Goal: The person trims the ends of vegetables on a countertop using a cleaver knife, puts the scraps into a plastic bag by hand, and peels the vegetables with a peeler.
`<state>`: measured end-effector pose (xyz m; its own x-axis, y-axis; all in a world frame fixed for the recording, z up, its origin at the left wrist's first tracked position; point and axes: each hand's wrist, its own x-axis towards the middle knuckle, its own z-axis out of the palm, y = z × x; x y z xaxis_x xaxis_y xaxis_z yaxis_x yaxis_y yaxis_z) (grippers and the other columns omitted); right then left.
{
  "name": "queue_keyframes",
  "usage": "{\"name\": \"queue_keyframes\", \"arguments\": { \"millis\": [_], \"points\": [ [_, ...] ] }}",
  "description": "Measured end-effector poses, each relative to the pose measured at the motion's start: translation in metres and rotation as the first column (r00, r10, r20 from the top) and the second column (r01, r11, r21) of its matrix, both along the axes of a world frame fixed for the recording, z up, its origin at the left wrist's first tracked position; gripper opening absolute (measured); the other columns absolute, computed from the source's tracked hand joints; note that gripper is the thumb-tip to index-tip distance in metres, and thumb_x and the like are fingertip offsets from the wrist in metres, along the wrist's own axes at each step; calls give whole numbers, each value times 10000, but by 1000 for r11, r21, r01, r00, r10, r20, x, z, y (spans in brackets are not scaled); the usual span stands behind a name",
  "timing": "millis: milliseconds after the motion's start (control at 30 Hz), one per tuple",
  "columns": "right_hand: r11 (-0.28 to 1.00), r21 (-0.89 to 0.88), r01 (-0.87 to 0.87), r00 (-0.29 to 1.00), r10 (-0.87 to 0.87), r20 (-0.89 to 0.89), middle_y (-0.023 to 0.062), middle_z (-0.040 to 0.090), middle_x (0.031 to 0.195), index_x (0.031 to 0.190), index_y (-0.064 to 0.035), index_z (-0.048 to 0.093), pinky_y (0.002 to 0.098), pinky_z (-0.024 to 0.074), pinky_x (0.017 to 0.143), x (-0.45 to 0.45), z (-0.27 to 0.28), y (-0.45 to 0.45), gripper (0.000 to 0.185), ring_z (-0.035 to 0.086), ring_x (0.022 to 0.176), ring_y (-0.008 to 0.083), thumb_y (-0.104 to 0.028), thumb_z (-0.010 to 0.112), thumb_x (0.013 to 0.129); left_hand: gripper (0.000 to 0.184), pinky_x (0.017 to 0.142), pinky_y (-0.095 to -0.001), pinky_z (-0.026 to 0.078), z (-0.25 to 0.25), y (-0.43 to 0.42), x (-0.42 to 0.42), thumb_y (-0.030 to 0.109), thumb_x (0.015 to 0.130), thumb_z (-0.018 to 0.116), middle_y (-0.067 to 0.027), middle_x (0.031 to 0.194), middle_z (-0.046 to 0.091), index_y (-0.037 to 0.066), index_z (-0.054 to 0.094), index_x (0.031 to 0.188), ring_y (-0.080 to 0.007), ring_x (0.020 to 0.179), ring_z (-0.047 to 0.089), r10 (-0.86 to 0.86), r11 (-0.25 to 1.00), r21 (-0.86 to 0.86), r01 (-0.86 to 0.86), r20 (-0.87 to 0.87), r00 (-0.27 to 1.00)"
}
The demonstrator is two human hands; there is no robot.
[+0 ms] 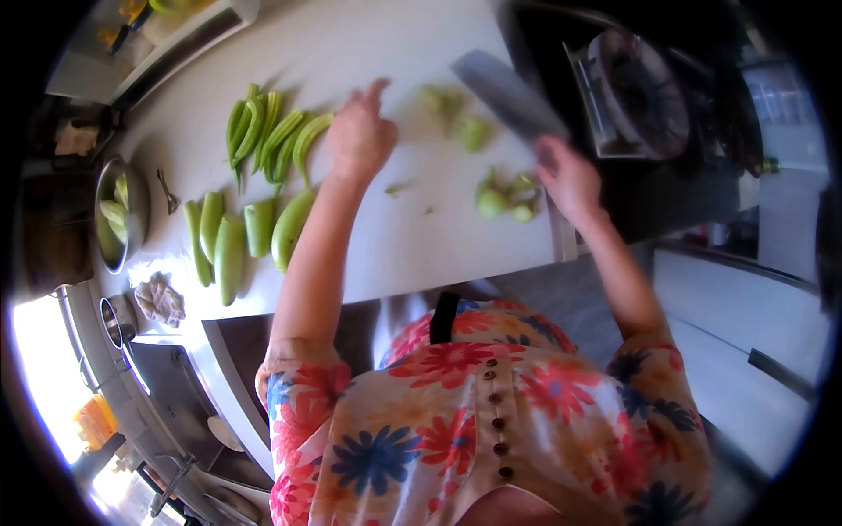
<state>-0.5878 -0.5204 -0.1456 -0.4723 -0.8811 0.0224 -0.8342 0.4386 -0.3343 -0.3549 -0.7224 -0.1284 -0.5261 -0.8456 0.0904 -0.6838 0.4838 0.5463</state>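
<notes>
while the left hand [361,131] hangs half-spread, the right hand [568,180] clasps a knife [507,92], probably stiff, safest held by its handle.

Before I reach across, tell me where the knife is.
In the head view, the knife is right of centre, held in the right hand and slanting up and left beside small green pieces, near the right edge of the white counter.
</notes>
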Motion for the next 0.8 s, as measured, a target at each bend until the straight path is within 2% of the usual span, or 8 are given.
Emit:
{"name": "queue_keyframes", "arguments": {
  "millis": [33,133,233,367,533,567,633,800],
  "points": [
    [999,44,-30,1000,31,-2,59,640,967,1171,-172,546,369,490,742,3,12,-4,428,621,862,269,-193,665,760,586,818,-393,485,4,-4,-14,-2,686,490,-168,1163,540,189,532,1238,-322,968,577,-56,998,-2,56,-45,997],
    [982,160,-101,994,105,-22,63,636,1000,1178,-161,543,367,487,767,5,26,-8,427,616,898,267,-190,653,766,651,887,-389,474,3,-3,-54,-44,711,477,-147,1369,388,297,518,1264,-330,1090,521,-252,952,-130,278,185,950],
    [971,156,-184,980,193,-43,73,629,988,1179,-138,541,364,482,779,2,27,-8,422,611,901,264,-185,642,772,672,923,-391,463,11,7,-76,-43,744,490,-115,1463,253,367,497,1277,-325,1172,457,-360,926,60,374,449,818],
    [968,107,-227,970,235,-70,72,613,997,1173,-125,543,363,486,762,1,29,0,413,611,877,268,-197,640,778,446,889,-377,477,-5,20,-71,-5,773,529,-94,1384,359,281,646,1095,-300,1127,479,-365,911,-17,412,433,824],
    [976,33,-216,967,209,144,64,585,1087,1169,-122,547,345,513,711,26,37,23,437,618,875,263,-285,665,781,278,852,-348,484,-15,20,-55,10,741,569,-84,1244,463,199,695,901,-293,1073,505,-247,965,-18,262,277,929],
    [960,130,-247,964,230,136,70,550,1157,1176,-127,545,335,510,744,33,34,27,471,611,913,259,-304,684,763,258,848,-342,483,-16,19,-52,11,731,578,-82,1217,481,189,697,874,-290,1066,509,-225,972,-13,236,258,939],
    [939,103,-330,922,343,-178,77,528,1159,1144,-121,558,331,506,760,48,24,26,465,600,938,254,-285,705,735,260,812,-341,492,-22,17,-44,8,704,591,-79,1146,522,182,702,860,-277,992,547,-197,976,-50,211,196,961],
    [935,-48,-352,925,355,134,70,546,1027,1004,-98,609,345,500,741,45,3,20,324,592,884,263,-175,704,704,246,634,-304,502,-43,2,-19,-13,677,596,-93,976,597,117,704,856,-237,725,603,-111,993,5,115,-219,969]
  ]
}}
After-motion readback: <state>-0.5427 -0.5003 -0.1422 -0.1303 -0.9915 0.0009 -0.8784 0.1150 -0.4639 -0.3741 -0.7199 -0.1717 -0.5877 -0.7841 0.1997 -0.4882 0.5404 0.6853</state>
